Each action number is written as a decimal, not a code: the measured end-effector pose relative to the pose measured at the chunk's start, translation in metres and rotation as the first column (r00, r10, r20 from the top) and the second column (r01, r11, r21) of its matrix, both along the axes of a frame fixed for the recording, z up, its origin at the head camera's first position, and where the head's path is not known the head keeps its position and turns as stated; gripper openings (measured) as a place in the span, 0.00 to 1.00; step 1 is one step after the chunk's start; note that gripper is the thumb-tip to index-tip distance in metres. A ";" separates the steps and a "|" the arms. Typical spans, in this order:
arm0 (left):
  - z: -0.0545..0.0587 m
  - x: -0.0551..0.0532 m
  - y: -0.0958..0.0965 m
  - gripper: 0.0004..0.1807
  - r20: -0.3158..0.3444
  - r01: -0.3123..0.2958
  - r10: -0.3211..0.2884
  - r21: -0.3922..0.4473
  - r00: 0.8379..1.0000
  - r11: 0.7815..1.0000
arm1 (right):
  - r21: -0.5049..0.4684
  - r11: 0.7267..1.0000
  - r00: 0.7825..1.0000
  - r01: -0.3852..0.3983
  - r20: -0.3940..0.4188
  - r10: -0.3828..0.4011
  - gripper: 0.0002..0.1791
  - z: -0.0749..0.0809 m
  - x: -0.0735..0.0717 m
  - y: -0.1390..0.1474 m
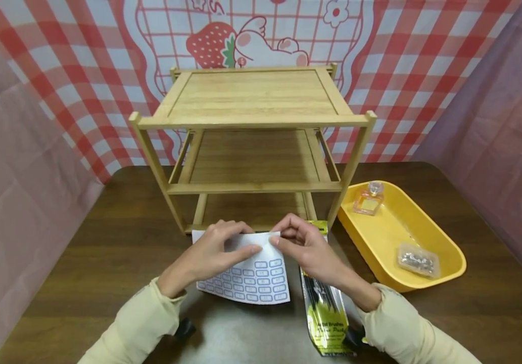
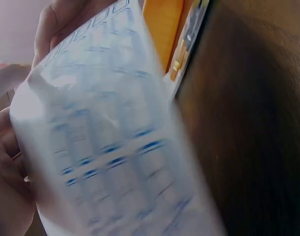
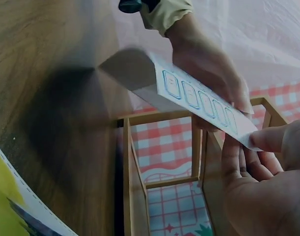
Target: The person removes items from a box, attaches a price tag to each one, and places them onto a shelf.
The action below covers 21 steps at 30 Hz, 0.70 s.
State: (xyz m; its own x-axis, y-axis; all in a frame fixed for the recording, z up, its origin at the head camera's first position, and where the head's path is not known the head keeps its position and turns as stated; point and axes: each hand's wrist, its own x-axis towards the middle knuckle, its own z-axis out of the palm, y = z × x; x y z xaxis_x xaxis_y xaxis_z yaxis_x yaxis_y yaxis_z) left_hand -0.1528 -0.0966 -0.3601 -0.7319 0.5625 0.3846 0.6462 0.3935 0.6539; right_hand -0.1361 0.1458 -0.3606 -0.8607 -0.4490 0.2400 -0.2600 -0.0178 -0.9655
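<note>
A white sheet of stickers (image 1: 261, 283) with rows of small blue-framed labels is held up in front of the shelf, its lower edge bowed. My left hand (image 1: 215, 253) grips its upper edge, thumb on the printed face and fingers behind. At the top right corner my right hand (image 1: 306, 247) pinches the paper between thumb and fingers; the right wrist view shows this sheet corner (image 3: 245, 140) in the pinch. Some label spaces near the top look blank. Under the right forearm lies a pack of artist brushes (image 1: 326, 323) in yellow-green and black packaging.
A three-tier wooden shelf (image 1: 256, 121) stands behind the hands on the dark wooden table (image 1: 83, 283). To the right, a yellow tray (image 1: 397, 202) holds a perfume bottle (image 1: 369, 199) and a small clear box (image 1: 418, 260) of metallic bits. A checked cloth (image 1: 406, 65) hangs behind.
</note>
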 end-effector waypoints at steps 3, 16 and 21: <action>0.001 0.000 0.004 0.08 0.058 0.006 -0.007 0.022 0.998 1.000 | 0.002 1.000 0.999 0.020 -0.033 -0.020 0.06 -0.002 0.001 -0.002; 0.001 -0.004 0.004 0.07 0.307 0.052 -0.084 0.113 0.948 0.992 | 0.021 0.998 0.992 0.060 -0.109 -0.058 0.20 -0.005 0.012 -0.007; 0.002 -0.005 0.003 0.09 0.349 0.038 -0.082 0.131 0.933 0.991 | 0.121 0.984 0.946 0.132 -0.311 -0.089 0.26 -0.009 0.019 -0.007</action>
